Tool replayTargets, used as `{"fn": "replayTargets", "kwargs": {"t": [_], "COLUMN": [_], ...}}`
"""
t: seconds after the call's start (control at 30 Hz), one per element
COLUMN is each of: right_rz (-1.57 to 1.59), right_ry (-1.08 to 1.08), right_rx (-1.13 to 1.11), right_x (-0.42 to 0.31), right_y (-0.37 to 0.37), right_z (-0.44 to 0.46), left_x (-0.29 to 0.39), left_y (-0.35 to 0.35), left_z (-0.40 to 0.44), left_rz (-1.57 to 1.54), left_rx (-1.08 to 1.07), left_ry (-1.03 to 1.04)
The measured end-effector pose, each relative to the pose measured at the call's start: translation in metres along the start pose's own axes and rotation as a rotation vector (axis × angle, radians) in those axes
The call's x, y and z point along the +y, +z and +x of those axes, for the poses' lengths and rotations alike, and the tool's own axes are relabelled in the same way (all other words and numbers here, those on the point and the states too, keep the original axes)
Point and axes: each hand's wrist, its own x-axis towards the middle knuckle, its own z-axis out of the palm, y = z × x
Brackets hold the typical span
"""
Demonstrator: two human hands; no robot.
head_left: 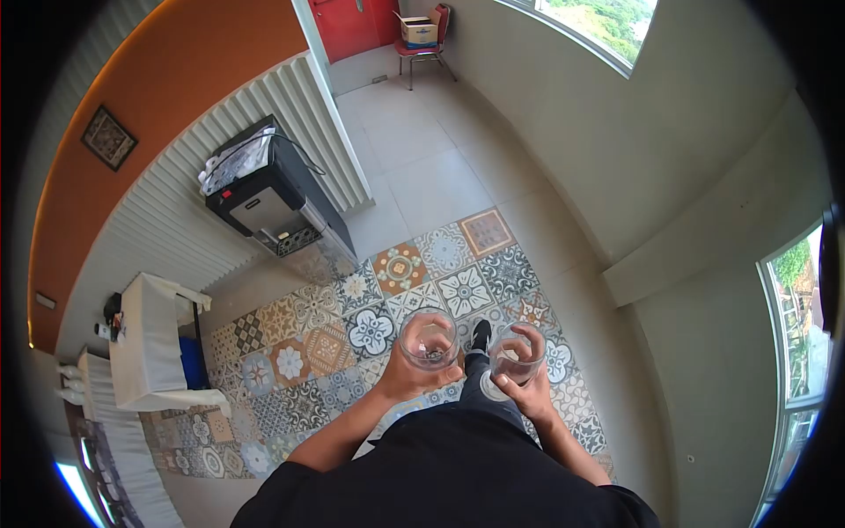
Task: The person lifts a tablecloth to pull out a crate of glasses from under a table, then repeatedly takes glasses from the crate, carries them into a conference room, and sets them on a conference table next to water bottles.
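Observation:
My left hand (417, 377) is wrapped round a clear drinking glass (429, 340), held upright in front of my body with its round rim facing up. Its fingers show through the transparent wall. To the right, my right hand (533, 393) grips a second clear drinking glass (518, 354), which tilts a little, with a round foot visible low on its left side. The two glasses are apart, with my shoe and trouser leg between and below them. No drink can be made out in either glass.
A black and silver water dispenser (273, 211) stands ahead left against the ribbed wall. Further left is a table with a white cloth (145, 352). A red chair (422, 50) bearing a cardboard box (419, 33) is at the far end. Patterned floor tiles (370, 330) lie underfoot; a grey wall (563, 150) runs along the right.

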Motion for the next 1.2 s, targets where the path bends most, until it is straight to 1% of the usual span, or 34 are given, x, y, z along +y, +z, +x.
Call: {"fn": "replayTargets", "kwargs": {"t": [0.03, 0.07, 0.17, 0.2, 0.3, 0.37, 0.47, 0.57, 0.63, 0.73, 0.8, 0.9, 1.0, 1.1, 1.2], "right_rz": [0.001, 0.007, 0.092, 0.061, 0.062, 0.046, 0.036, 0.053, 0.047, 0.008, -0.014, -0.038, 0.002, 0.003, 0.013], "right_ry": [0.011, 0.006, 0.044, 0.044, 0.081, 0.089, 0.081, 0.096, 0.098, 0.095, 0.085, 0.064, 0.073, 0.055, 0.077], "right_rx": [-0.017, -0.025, -0.041, -0.081, -0.127, -0.159, -0.223, -0.279, -0.293, -0.279, -0.258, -0.308, -0.292, -0.294, -0.351], "right_x": [0.002, -0.002, -0.026, -0.037, -0.066, -0.07, -0.068, -0.058, -0.049, -0.041, -0.045, -0.055, -0.058, -0.045, -0.031], "right_y": [-0.013, -0.023, -0.049, -0.061, -0.084, -0.098, -0.105, -0.106, -0.102, -0.092, -0.083, -0.078, -0.072, -0.069, -0.066], "right_z": [0.031, 0.062, 0.16, 0.192, 0.286, 0.346, 0.437, 0.532, 0.599, 0.7, 0.761, 0.853, 0.94, 1.029, 1.127], "left_x": [0.003, 0.0, 0.01, 0.02, 0.038, 0.047, 0.053, 0.051, 0.054, 0.08, 0.106, 0.143, 0.172, 0.197, 0.21], "left_y": [-0.003, -0.007, -0.018, -0.021, -0.041, -0.063, -0.104, -0.154, -0.197, -0.257, -0.287, -0.331, -0.373, -0.414, -0.461], "left_z": [0.031, 0.063, 0.149, 0.175, 0.251, 0.297, 0.364, 0.435, 0.485, 0.563, 0.615, 0.688, 0.759, 0.826, 0.897], "left_rz": [-0.003, 0.01, -0.037, -0.051, -0.092, -0.071, -0.024, -0.149, -0.117, -0.08, -0.115, -0.076, -0.055, -0.09, -0.086], "left_rx": [0.014, 0.022, 0.108, 0.126, 0.144, 0.186, 0.267, 0.353, 0.346, 0.34, 0.354, 0.338, 0.295, 0.289, 0.29], "left_ry": [-0.019, 0.015, -0.049, -0.051, -0.002, 0.033, 0.097, 0.083, 0.102, 0.089, 0.084, 0.097, 0.14, 0.075, 0.103]}}
